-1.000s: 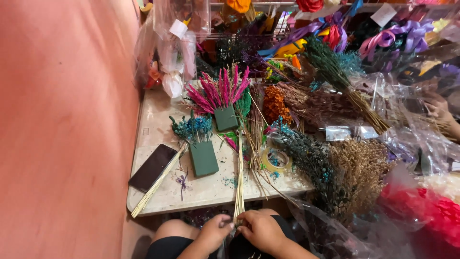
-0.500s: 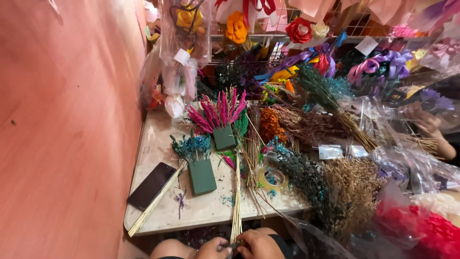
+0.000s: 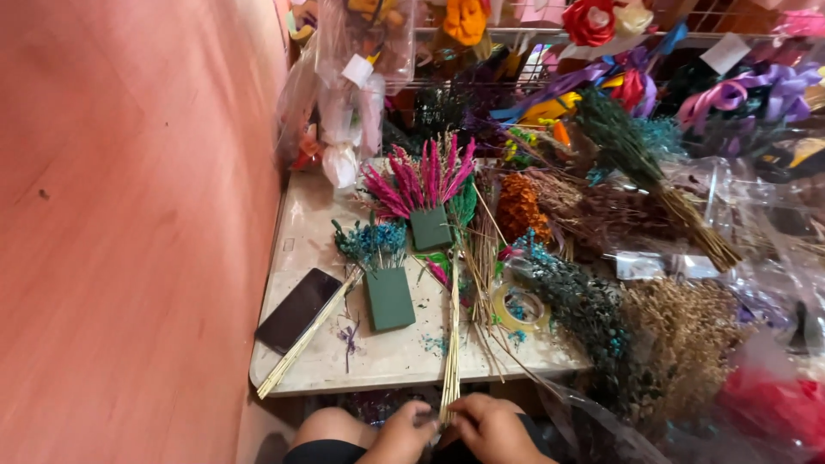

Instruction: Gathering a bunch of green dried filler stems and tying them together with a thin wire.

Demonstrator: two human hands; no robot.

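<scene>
A pale table (image 3: 309, 232) stands against a pink wall. Below its front edge, left hand (image 3: 400, 434) and right hand (image 3: 491, 430) together pinch one straw bundle's (image 3: 450, 344) base; beyond lie two green foam blocks (image 3: 389, 297), one phone (image 3: 298, 310), one tape roll (image 3: 519, 307).

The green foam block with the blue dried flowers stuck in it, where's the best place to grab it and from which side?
Probably grip the green foam block by its two long bare sides, near the plain lower end closest to the person. The blue dried flowers stand out of the far end, so coming from the near table edge avoids crushing them. The pale stem bundle lies close on the left, so keep the fingers tight to the block.
</scene>
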